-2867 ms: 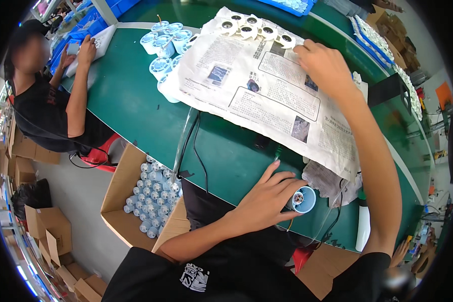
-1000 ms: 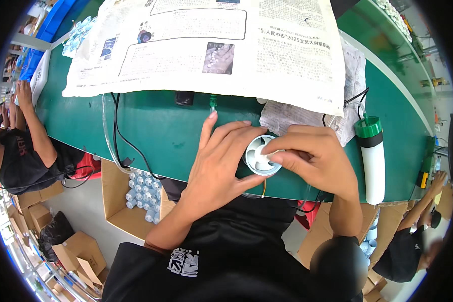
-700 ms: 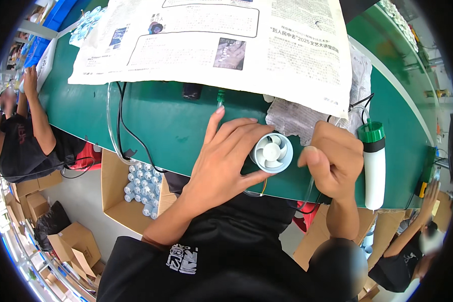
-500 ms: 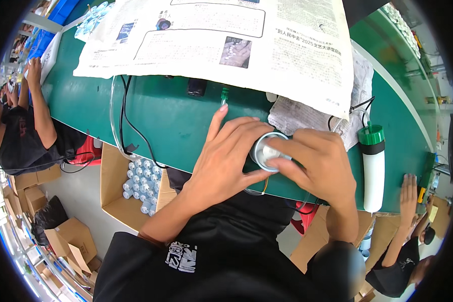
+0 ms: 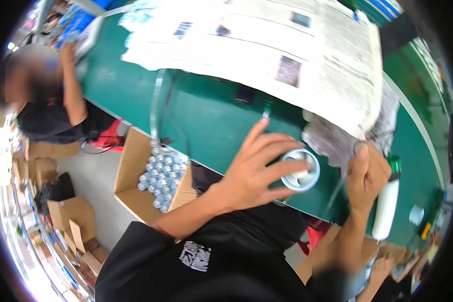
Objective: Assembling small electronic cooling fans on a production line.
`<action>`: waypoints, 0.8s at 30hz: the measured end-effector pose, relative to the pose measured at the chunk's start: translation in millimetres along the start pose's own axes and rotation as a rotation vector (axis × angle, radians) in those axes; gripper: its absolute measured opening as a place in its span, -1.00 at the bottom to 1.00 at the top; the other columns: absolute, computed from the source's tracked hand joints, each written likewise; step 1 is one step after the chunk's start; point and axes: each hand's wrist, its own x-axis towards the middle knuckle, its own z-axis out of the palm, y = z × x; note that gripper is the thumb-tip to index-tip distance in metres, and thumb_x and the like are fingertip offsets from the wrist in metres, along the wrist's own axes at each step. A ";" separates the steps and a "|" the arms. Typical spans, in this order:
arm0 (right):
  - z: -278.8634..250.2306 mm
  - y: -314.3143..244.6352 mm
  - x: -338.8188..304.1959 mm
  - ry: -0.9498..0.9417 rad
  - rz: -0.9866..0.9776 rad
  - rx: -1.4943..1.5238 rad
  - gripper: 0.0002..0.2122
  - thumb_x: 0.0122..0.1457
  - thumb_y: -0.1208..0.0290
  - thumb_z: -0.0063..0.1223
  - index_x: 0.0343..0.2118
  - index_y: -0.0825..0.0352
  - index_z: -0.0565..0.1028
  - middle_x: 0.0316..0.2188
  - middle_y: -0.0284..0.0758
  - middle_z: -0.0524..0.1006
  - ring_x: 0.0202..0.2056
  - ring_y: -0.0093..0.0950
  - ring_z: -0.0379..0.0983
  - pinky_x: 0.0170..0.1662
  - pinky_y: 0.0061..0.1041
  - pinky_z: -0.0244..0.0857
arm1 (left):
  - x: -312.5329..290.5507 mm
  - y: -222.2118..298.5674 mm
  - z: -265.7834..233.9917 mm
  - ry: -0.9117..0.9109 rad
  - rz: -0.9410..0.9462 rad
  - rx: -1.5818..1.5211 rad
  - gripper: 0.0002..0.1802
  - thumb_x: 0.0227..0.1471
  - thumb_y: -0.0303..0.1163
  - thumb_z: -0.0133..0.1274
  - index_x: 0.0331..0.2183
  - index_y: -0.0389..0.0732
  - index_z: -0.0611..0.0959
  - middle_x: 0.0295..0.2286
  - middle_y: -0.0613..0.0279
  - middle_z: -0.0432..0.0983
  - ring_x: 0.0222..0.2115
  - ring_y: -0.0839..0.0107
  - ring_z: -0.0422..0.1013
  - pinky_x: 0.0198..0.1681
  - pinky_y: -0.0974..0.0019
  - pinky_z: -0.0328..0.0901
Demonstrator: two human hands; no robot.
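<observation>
My left hand is wrapped around a pale blue round cup. One finger reaches over its rim to white pieces inside, which are partly hidden. The cup is held just above the near edge of the green table. To the right my right hand is closed, thumb uppermost, beside crumpled grey paper. Whatever lies within its fingers is hidden. Below and left of that hand runs a blurred thin clear tube. A green-tipped thin piece lies beyond my left fingertips.
Newspaper hangs over the far side of the green table. A white cylinder with a green cap is at right. Several clear cups sit in a cardboard box at lower left. Co-workers are left and lower right.
My right hand has come out of the cup and moved right, closed. My left hand keeps the cup, a finger now over its rim. The whole view has shifted and tilted.
</observation>
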 end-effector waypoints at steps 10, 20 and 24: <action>-2.8 -7.0 -7.8 -0.082 -0.092 -0.091 -0.69 0.22 0.57 -0.11 -0.70 0.43 0.33 -0.73 -0.29 0.21 -0.69 -0.42 0.14 -0.58 -0.39 -0.09 | -36.3 -16.1 -124.4 0.645 -0.062 0.092 -0.45 -0.17 -0.57 0.30 -0.24 -0.11 0.28 -0.06 -0.26 0.38 0.04 0.06 0.35 0.00 0.11 0.30; 4.4 -8.4 -5.8 -0.081 -0.037 -0.025 -0.71 0.19 0.59 -0.07 -0.70 0.42 0.33 -0.73 -0.29 0.18 -0.68 -0.41 0.11 -0.57 -0.38 -0.11 | -40.0 -244.0 -315.3 0.668 -0.720 0.552 -0.03 -0.07 -0.02 0.29 0.18 -0.33 0.18 -0.08 -0.15 0.45 -0.07 0.20 0.45 -0.09 0.19 0.36; 11.8 -5.1 -8.7 -0.079 -0.046 -0.033 -0.72 0.12 0.60 0.00 -0.71 0.40 0.30 -0.73 -0.27 0.18 -0.69 -0.35 0.11 -0.57 -0.32 -0.10 | -18.9 -268.7 -327.0 0.608 -0.874 0.867 0.03 -0.09 0.07 0.21 0.21 -0.31 0.15 -0.08 -0.24 0.47 -0.05 -0.01 0.44 -0.02 0.03 0.32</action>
